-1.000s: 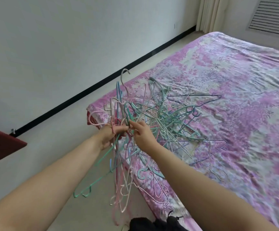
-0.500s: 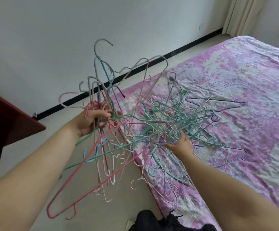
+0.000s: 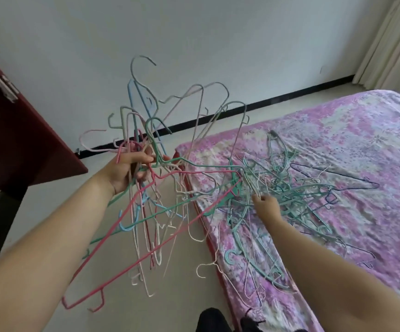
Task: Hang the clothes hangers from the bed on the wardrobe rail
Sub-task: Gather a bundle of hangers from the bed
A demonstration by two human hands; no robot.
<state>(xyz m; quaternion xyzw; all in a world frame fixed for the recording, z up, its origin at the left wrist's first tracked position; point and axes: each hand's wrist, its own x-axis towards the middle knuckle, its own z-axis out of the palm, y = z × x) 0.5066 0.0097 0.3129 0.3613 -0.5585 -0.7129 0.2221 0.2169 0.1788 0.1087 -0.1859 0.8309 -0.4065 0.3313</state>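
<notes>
From the head camera, the only view there is, the left hand (image 3: pixel 132 170) is raised out in front, its fingers curled tight round the necks of a bunch of thin wire clothes hangers in pink, white, blue and green (image 3: pixel 151 188). Their hooks stick up above that hand and their long triangular bodies hang down and away below it, over the pale floor (image 3: pixel 50 207). One long green hanger in the bunch stretches out to the right of that hand, and its far end is caught in the tangled heap of teal and dark blue hangers (image 3: pixel 289 195) lying on the bed with the pink and lilac flowered cover (image 3: pixel 361 144).

The right hand (image 3: pixel 264 206) is the nearer one to that heap; it is down on the heap's near edge, fingertips pinched on a pale wire strand. The heap spreads beyond it and to its right, with no single long axis.

The next pull, I'd guess, has to free the snagged hangers from the heap. To the left of the left hand stands a dark red wooden panel (image 3: pixel 21 144), perhaps the wardrobe; no rail shows. No writing or labels can be read.
</notes>
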